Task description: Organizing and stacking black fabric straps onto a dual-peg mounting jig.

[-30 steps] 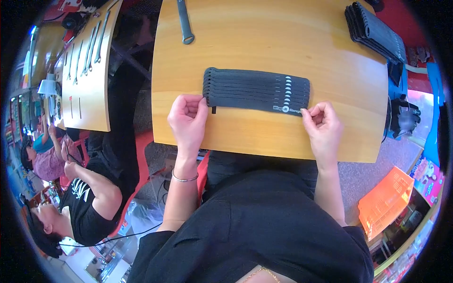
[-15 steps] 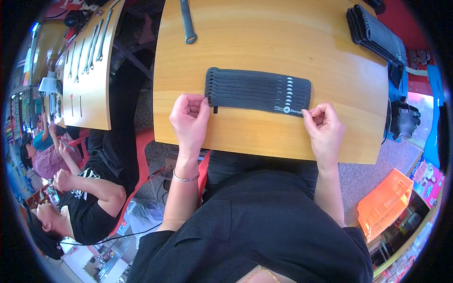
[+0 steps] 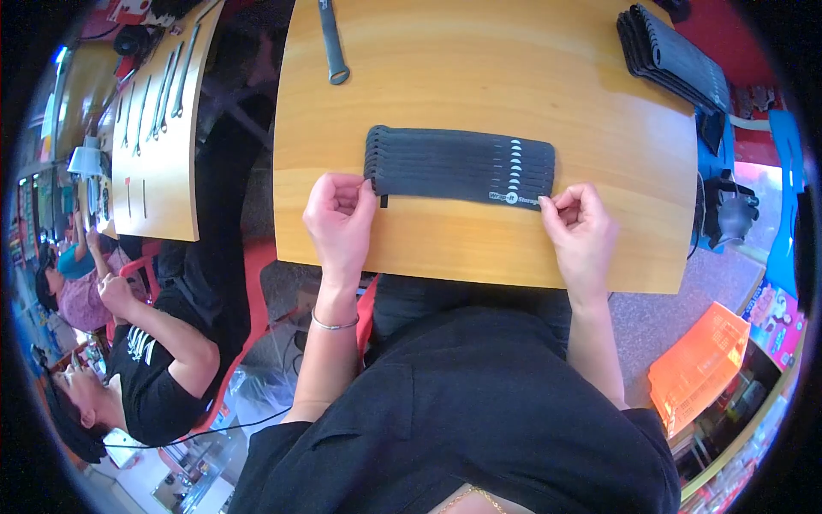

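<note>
A fanned row of black hook-and-loop straps [image 3: 445,158] lies across the wooden table [image 3: 479,244] in front of me. The straps overlap, their rounded, holed ends lined up at the left and pale half-round marks near the right. My left hand [image 3: 340,224] pinches the left end of the nearest strap between thumb and finger. At that strap's right corner, my right hand [image 3: 582,236] holds on with a similar pinch. A small black tab [image 3: 384,202] sticks out below the row, beside my left fingertips.
One loose dark strap [image 3: 333,47] lies at the table's far left. A stack of black straps [image 3: 672,56] sits at the far right corner. Across a gap on the left, another table [image 3: 154,201] carries several straps. A seated co-worker [image 3: 167,360] is there; an orange perforated panel [image 3: 700,368] stands low at right.
The whole table view has shifted slightly left. Both my hands keep the same pinch on the strap. The co-worker at left has lowered a raised hand a little.
</note>
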